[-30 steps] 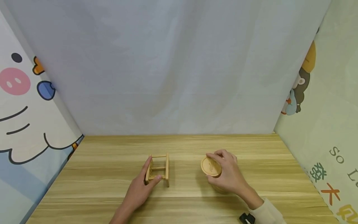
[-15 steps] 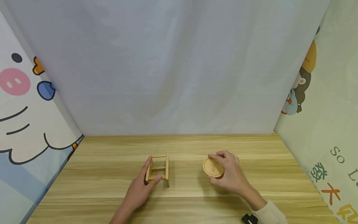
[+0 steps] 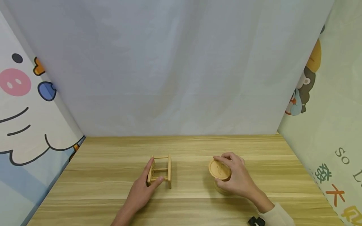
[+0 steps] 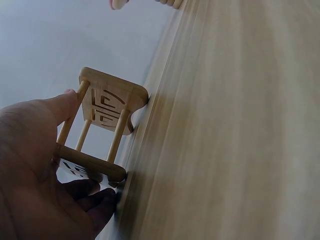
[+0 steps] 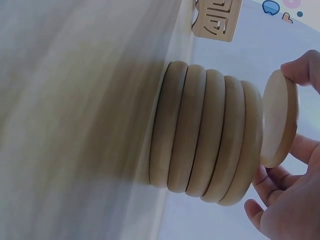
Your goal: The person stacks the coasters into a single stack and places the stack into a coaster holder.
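Observation:
My left hand (image 3: 140, 190) grips a small wooden coaster rack (image 4: 116, 97) that stands on the table, thumb at one rod and fingers behind the near panel. Carved cut-outs mark the panels, and thin rods join them. To the right, my right hand (image 3: 237, 178) pinches a round wooden coaster (image 3: 219, 169) by its edge, with an engraving on its face. In the right wrist view this coaster is at the top of a stack of several coasters (image 5: 212, 135), tilted against it; whether their edges touch, I cannot tell. The hand hides much of the stack in the head view.
The wooden table (image 3: 189, 207) runs back to a pale grey curtain (image 3: 181, 78). Cartoon-printed cloths (image 3: 17, 125) hang at the left and right sides. A small black object (image 3: 256, 221) is by the right sleeve (image 3: 276, 216).
My right hand has shifted a little to the right together with the coaster it pinches. The left hand and the rack have stayed in place.

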Demonstrator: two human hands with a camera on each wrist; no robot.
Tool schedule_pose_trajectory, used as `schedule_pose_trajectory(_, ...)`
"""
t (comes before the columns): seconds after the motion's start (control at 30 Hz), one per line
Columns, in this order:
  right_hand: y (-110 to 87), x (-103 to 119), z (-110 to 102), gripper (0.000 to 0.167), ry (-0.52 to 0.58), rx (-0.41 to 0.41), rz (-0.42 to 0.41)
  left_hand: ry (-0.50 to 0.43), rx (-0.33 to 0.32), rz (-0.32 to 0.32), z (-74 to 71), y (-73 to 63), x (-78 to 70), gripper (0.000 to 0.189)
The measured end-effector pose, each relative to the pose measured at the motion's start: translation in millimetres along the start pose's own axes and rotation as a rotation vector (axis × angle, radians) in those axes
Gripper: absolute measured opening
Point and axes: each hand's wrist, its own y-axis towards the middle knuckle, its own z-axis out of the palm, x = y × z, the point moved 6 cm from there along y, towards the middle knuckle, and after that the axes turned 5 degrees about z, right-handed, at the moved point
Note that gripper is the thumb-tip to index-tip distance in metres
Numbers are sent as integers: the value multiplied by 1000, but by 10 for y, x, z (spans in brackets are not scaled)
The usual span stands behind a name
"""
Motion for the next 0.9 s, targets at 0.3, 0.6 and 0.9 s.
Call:
schedule_pose_trajectory(0.3, -17, -23, -30, 68, 10, 7, 2, 0, -2, 9, 2, 14, -1, 87)
schedule_pose_trajectory(0.6, -25, -72, -73, 68, 22, 23, 21, -1, -3, 6, -7, 8, -4, 87)
schedule_pose_trajectory(0.9, -67, -120, -113, 69, 28, 40, 22, -7, 0, 7, -4, 0, -4, 87)
